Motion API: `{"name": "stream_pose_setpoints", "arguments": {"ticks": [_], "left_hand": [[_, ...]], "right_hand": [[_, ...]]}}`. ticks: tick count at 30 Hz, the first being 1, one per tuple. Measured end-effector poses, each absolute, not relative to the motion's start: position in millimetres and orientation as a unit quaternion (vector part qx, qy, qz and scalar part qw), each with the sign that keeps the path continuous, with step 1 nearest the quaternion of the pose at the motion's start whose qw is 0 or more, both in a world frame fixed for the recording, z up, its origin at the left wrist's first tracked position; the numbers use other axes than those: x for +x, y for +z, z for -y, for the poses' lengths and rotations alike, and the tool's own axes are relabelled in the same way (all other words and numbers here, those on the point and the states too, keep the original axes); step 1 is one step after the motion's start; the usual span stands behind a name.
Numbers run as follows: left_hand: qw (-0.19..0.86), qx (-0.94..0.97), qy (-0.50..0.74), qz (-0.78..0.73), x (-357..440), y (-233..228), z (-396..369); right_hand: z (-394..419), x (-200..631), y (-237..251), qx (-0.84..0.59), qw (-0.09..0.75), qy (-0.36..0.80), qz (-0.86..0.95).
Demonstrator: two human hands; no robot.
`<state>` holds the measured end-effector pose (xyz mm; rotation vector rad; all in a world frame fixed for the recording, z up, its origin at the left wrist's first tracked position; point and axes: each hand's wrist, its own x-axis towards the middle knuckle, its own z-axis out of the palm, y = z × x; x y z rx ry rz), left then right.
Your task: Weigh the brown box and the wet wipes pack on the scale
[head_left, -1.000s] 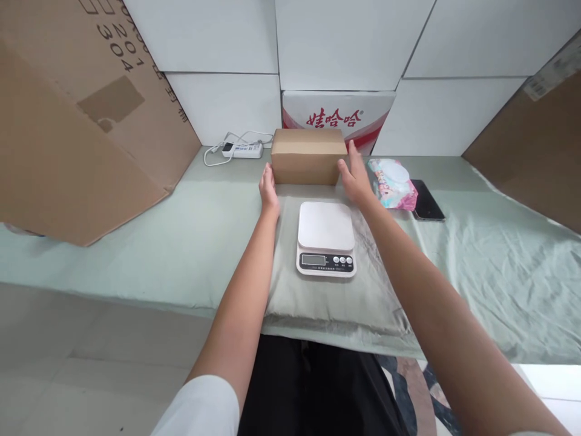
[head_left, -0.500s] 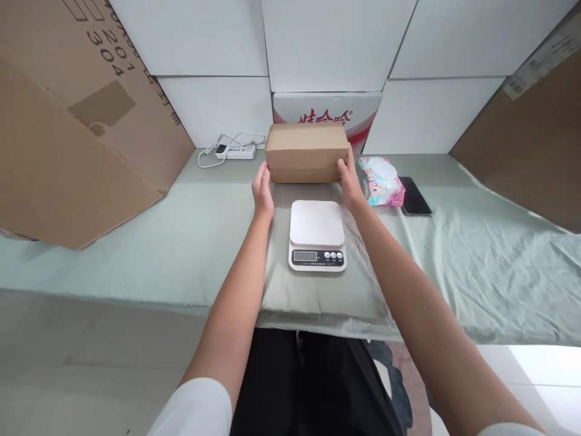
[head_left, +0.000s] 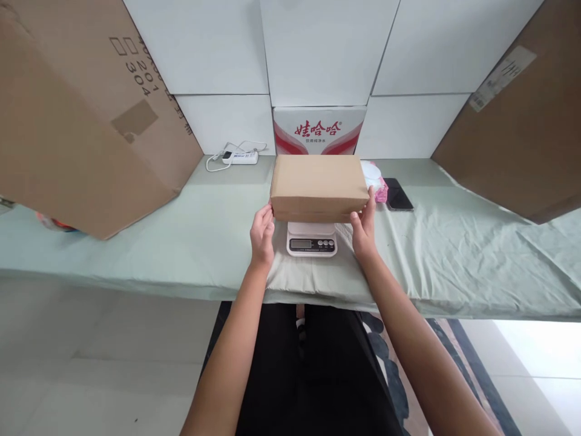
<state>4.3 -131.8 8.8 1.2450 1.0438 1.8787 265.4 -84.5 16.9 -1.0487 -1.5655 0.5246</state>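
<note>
A brown cardboard box [head_left: 320, 184] is held level between my two hands, over the back part of a white kitchen scale [head_left: 312, 248]. My left hand [head_left: 262, 235] grips the box's left end. At its right end, my right hand [head_left: 364, 230] presses with thumb in front and fingers along the side. The scale's front panel, with its display and buttons, shows below the box; most of its weighing plate is hidden. Whether the box touches the plate I cannot tell.
Behind the box stands a white carton with red print [head_left: 318, 130]. A pack of wipes [head_left: 380, 181] and a dark phone [head_left: 398, 195] lie right; a white power strip [head_left: 240, 157] with cable lies back left. Large cardboard sheets [head_left: 91, 121] flank the green-covered table [head_left: 181, 242].
Both hands have brought the cardboard box toward me, from behind the scale to over it. The view has shifted slightly, and the box now covers most of the scale's plate.
</note>
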Motion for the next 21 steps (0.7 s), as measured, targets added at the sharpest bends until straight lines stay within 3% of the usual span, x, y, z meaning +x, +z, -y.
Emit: {"name": "stream_pose_setpoints", "arguments": {"ticks": [21], "left_hand": [[0.301,0.476,0.73,-0.388,1.0,5.2,142.5]], "right_hand": [[96.3,262.4,18.9,-0.461,0.587,0.14,0.651]]}}
